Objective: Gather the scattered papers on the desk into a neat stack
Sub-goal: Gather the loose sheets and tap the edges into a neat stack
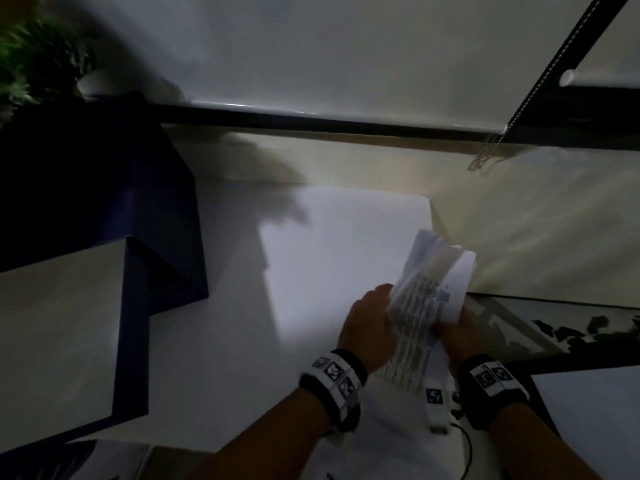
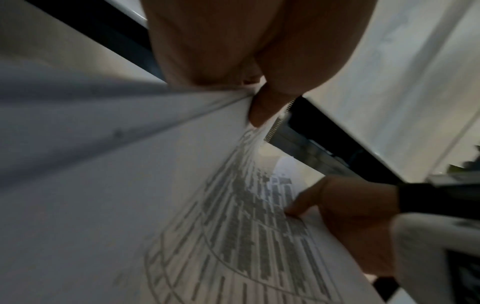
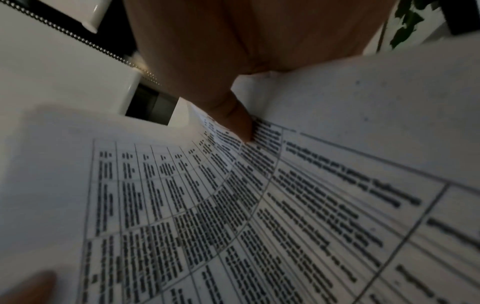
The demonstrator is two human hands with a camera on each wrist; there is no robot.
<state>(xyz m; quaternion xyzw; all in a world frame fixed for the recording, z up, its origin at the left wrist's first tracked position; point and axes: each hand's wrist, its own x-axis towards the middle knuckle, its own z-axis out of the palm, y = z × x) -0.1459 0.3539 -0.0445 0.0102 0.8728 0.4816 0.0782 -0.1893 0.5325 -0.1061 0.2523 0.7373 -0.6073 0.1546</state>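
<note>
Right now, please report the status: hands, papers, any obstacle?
Left hand and right hand both grip the papers, lifted above the white desk. Printed table faces up. Dark blue box stands at left, apart.

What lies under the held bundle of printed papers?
Beneath the bundle of printed papers, gripped by the left hand and right hand, a plain white sheet shows; whatever lies directly under the bundle is covered.

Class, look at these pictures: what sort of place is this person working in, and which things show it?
Probably a home or office desk by a window: a roller blind with a bead chain, printed table sheets held in both hands, and a dark blue box on the white desktop.
</note>
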